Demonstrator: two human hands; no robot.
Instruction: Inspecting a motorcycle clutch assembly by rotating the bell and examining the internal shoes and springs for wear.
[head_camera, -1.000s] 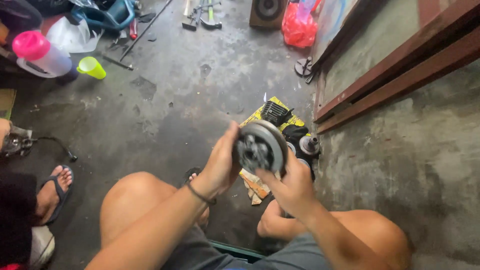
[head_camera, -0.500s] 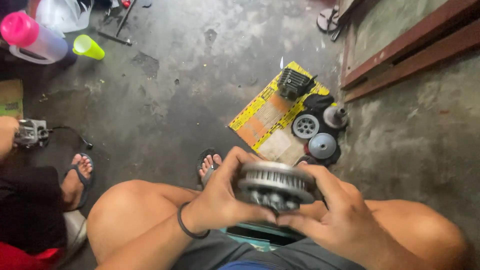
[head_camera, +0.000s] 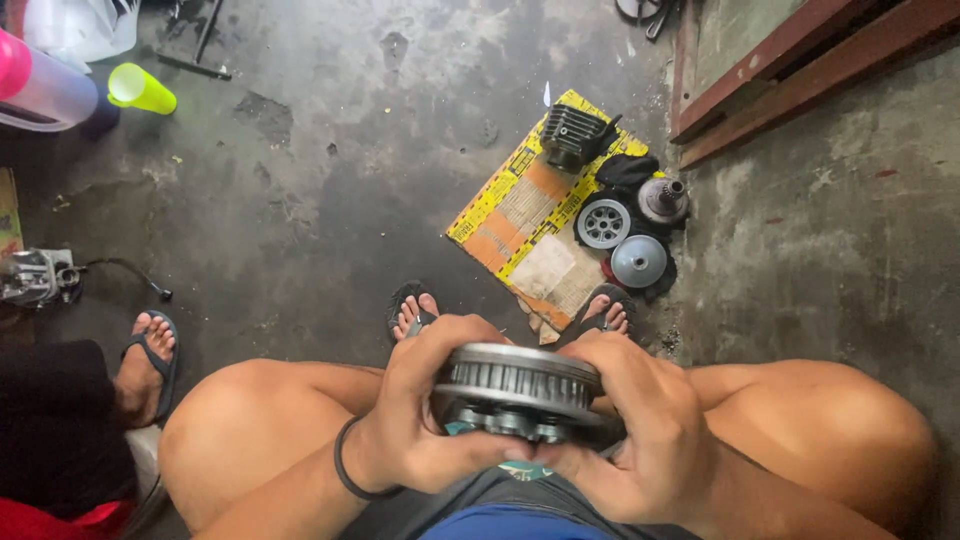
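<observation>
I have both hands clamped on a round metal clutch drum (head_camera: 518, 392) at lower centre of the frame, left hand (head_camera: 425, 410) on its left side, right hand (head_camera: 640, 430) on its right, above my knees; cardboard (head_camera: 530, 225) with parts lies beyond.

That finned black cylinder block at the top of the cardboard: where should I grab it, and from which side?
Judging by its pose, grip the finned black cylinder block across its two ribbed flanks, coming down from above. It lies clear at the far end of the cardboard; the fins give flat parallel faces. Both the left hand and right hand hold the round toothed drum.
</observation>
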